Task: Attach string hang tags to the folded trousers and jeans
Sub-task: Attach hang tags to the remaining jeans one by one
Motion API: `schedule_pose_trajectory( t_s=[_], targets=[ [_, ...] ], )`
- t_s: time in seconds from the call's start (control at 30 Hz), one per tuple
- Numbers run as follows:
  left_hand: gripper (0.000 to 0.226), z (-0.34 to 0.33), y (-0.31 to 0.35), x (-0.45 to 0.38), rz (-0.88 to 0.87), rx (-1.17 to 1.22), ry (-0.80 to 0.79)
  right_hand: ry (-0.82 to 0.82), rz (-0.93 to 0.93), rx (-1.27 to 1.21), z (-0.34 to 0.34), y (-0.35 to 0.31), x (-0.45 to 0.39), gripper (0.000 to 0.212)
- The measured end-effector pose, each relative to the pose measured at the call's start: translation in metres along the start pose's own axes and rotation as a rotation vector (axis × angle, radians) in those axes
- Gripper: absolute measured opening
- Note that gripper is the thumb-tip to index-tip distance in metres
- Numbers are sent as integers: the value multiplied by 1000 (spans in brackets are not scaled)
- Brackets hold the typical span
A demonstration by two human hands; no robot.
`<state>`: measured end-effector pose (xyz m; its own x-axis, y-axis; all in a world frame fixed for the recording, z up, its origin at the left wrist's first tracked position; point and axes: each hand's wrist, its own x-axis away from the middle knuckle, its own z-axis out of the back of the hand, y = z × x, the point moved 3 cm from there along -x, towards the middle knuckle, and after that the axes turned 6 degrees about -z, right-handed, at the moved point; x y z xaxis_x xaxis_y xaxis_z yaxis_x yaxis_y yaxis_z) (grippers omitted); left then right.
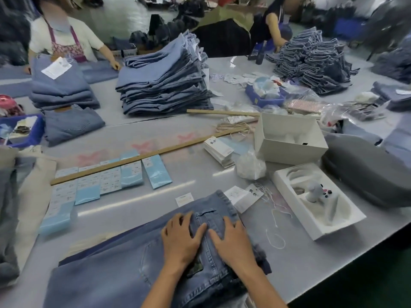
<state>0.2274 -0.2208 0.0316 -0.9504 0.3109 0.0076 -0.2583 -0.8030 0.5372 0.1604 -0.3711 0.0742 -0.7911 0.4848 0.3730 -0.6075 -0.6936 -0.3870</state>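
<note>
Jeans (124,270) cut off at bottom, hands (209,238) cover waistband

Blues, whites and greys on the worktable

Faded blue jeans (124,270) lie on a pale grey table (200,181); light blue and white label sheets (106,181), white hang tags (244,196), white string (275,238), a tan wooden strip (138,158), white boxes (289,138), blue trays (264,98).

Blue jeans (124,270) lie flat on the desk's near edge, waistband toward the far right, white hang tags (243,196) touching the waistband.
</note>
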Motion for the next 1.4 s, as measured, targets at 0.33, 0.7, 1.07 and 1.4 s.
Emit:
schedule_pose_trajectory(
  t_s=[0.33, 0.7, 1.07, 1.4],
  targets=[
    [38, 39, 26, 4, -66, 134, 653, 221, 365, -16, 46, -32, 3, 56],
    [57, -6, 3, -32, -150, 105, -64, 11, 81, -139, 17, 22, -41, 50],
    [51, 15, -40, 11, -235, 54, -153, 93, 493, 475, 7, -99, -66, 61],
    [55, 15, -60, 7, -184, 152, 79, -91, 333, -346, -23, -131, -109, 22]
  ],
)
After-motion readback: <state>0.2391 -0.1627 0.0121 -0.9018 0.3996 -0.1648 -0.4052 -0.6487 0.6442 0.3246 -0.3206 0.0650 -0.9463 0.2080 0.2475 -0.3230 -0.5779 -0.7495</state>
